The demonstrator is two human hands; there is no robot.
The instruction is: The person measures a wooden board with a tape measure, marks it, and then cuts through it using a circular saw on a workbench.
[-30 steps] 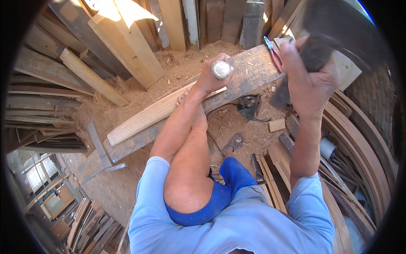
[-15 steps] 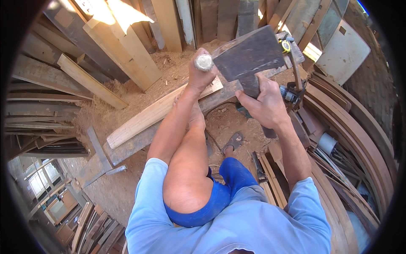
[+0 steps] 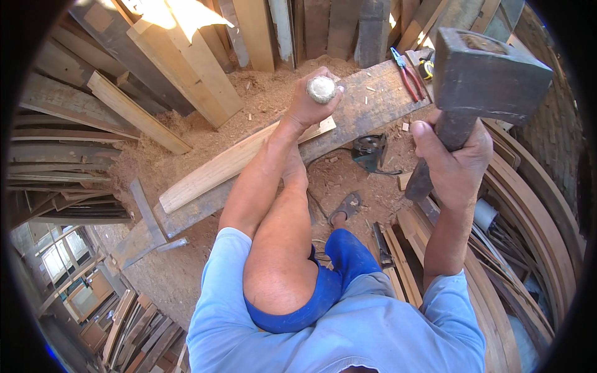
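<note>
Mallet head (image 3: 491, 81) above R fingers (image 3: 429, 138), wrapped rnd hndl (image 3: 420, 181); rnd-topped tool (image 3: 321, 89) w/in curled L fingers (image 3: 336, 98).

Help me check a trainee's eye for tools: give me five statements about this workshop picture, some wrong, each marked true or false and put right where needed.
1. The right hand grips a dark mallet. True.
2. The left hand lies open and empty. False: it is closed around a round-ended tool.
3. Red-handled pliers lie on the plank. True.
4. The mallet touches the round-ended tool. False: they are apart, with the mallet off to the right.
5. A pale board lies on the plank. True.
</note>
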